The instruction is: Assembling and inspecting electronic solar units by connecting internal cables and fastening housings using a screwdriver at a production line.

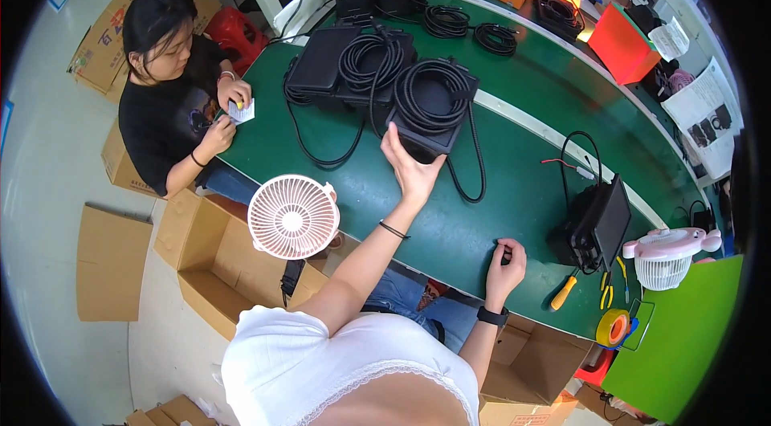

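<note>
My left hand (414, 173) reaches across the green table and is closed on the near edge of a black box (426, 141), thumb along its left side. A thick coil of black cable (434, 97) lies on top of this box, and a loop hangs down its right side. My right hand (506, 265), with a dark band at its wrist, rests near the table's front edge. Its fingers are curled in, and a dark patch between them cannot be made out. To the left, touching the held box, stand more black boxes (317, 65) with another cable coil (371, 63).
A screwdriver (564, 293), yellow-handled pliers (606, 289) and tape (613, 328) lie right, by a black device (594, 225) and pink fan (671, 257). A round pink fan (293, 217) overhangs the left edge. A co-worker (173, 97) holds paper at left; another sits at the back.
</note>
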{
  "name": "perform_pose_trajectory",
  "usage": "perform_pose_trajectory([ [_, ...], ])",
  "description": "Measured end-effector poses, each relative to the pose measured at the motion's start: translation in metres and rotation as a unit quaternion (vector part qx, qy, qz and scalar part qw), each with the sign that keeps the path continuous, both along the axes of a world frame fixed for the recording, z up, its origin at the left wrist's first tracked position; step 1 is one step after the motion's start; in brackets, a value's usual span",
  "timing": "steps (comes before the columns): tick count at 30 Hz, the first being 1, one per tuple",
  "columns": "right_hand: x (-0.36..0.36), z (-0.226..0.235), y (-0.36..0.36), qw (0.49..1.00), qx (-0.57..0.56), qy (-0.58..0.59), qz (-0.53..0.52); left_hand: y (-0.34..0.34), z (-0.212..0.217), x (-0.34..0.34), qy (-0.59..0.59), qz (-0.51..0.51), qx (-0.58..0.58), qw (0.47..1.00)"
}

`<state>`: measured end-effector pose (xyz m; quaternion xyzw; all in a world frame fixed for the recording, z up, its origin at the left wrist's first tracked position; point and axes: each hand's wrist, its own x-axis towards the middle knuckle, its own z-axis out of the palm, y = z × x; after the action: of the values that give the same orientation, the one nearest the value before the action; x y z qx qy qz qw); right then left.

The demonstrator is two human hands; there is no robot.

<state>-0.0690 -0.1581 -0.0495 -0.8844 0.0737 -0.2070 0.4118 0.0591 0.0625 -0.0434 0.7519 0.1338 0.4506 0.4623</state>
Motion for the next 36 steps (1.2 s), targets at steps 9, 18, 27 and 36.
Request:
perform_pose_trajectory([
  [9,-0.003,0.003,-0.003,1.0,-0.018,-0.012,0.004,0.019,0.03,-0.034,0.091,-0.045,0.068,0.992],
  [18,0.0,0.008,-0.001,1.0,-0.013,0.008,0.016,0.016,0.196,0.018,-0.165,-0.216,0.046,0.961],
  [27,0.004,0.013,-0.002,1.0,-0.002,0.022,0.019,0.061,0.258,0.277,-0.022,-0.311,0.045,0.949],
  [36,0.012,0.022,-0.001,0.997,-0.021,0.077,0.013,0.123,0.136,0.382,0.432,-0.083,0.563,0.7],
])
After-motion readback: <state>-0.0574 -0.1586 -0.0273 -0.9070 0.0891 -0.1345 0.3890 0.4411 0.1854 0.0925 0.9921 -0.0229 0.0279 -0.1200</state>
